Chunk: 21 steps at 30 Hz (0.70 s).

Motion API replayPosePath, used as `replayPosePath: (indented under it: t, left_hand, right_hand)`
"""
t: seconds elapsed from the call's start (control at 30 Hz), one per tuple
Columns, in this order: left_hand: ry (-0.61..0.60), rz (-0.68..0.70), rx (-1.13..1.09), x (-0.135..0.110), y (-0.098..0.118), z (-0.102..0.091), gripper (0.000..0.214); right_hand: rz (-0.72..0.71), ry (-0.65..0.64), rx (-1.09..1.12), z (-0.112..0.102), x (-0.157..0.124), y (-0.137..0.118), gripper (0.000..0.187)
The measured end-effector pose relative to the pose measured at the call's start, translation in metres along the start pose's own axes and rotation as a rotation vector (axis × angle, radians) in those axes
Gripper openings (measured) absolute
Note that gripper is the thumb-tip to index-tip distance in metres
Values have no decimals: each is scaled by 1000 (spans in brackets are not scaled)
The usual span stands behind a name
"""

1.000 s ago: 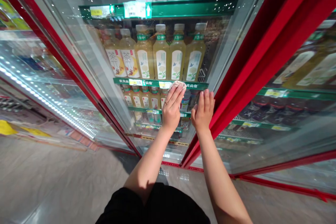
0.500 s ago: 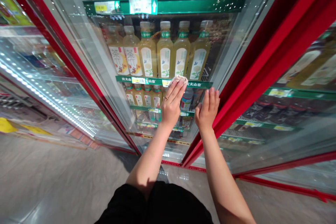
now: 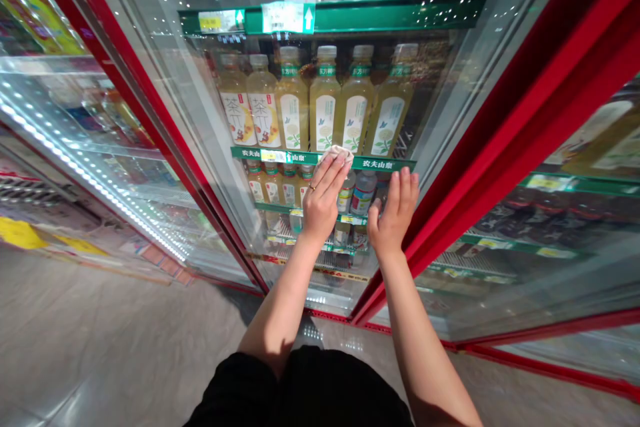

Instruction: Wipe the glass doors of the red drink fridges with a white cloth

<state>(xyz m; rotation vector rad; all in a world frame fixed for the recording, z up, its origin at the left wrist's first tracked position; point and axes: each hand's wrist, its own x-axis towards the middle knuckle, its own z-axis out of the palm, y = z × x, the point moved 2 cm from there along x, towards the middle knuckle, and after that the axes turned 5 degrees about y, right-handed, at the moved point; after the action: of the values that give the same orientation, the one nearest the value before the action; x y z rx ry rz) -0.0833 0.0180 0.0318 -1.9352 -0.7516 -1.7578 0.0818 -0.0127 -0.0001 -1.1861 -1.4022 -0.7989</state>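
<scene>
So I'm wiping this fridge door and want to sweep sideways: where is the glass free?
Free: the glass left of the left hand and its cloth, over to the left red frame, and above both hands. Crowded: rightward, the right hand lies flat beside the right red frame.

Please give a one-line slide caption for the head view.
Left hand presses a small cloth on a fridge's glass door, right hand flat beside it; tea bottles behind.

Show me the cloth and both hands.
cloth (image 3: 335, 153), head view, bunched part above the fingertips
left hand (image 3: 321, 203), head view, back of the hand
right hand (image 3: 393, 217), head view, back of the hand
</scene>
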Motion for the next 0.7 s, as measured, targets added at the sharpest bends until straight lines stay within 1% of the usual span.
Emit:
replayPosePath:
  t: [0.1, 0.17, 0.23, 0.33, 0.47, 0.57, 0.67, 0.7]
  left_hand:
    - [-4, 48, 8, -1, 0, -1, 70]
    - [-37, 84, 14, -11, -3, -7, 70]
    - [-57, 84, 28, -22, -8, -15, 70]
    - [-16, 29, 55, -26, -15, -21, 71]
    - [58, -38, 67, -13, -16, -14, 71]
    - [26, -25, 43, -12, -13, -10, 71]
    - [-50, 42, 28, -26, -13, -14, 71]
    - [-56, 51, 30, -31, -14, -17, 71]
  right_hand:
    - [-34, -45, 42, 11, 1, -20, 85]
    - [-43, -69, 49, 19, -1, -28, 85]
    - [-46, -54, 45, 26, -5, -32, 85]
    - [-58, 8, 18, 32, -9, -33, 84]
    - [-64, 26, -44, 37, -11, -31, 84]
    - [-72, 37, -73, 39, -13, -30, 83]
    - [-88, 57, -80, 40, -14, -30, 83]
    - [-91, 61, -80, 41, -14, -30, 83]
